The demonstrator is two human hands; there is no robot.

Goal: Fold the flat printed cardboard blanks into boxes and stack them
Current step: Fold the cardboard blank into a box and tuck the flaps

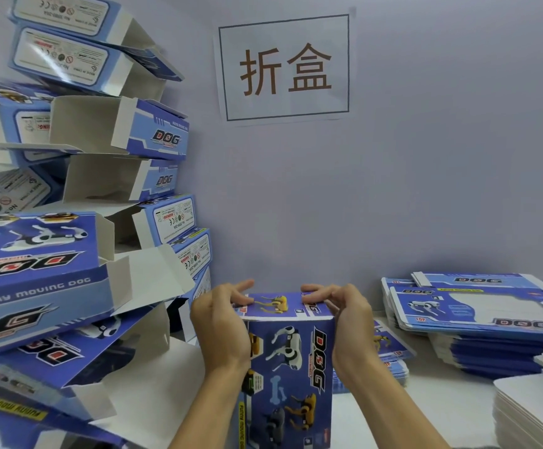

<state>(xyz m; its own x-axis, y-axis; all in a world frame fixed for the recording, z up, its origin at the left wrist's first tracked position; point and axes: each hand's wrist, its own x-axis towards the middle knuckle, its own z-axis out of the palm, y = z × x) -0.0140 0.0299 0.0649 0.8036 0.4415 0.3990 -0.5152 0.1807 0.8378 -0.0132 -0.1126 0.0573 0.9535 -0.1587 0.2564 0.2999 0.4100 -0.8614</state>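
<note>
A blue printed "DOG" box (291, 367) stands upright in front of me at the bottom centre, its top end flap folded over. My left hand (221, 328) grips the box's upper left edge, fingers curled onto the top flap. On the upper right edge, my right hand (348, 322) grips the same way, fingertips pressing the flap down. Folded boxes (69, 222) with open ends are piled high on the left. Flat printed blanks (471, 315) lie stacked on the right.
A white table (442, 413) carries everything. A lilac wall (393, 189) with a paper sign (284, 68) rises close behind. More blanks, white side up, are stacked at the far right (535, 413). A few loose blanks (390, 351) lie right of the box.
</note>
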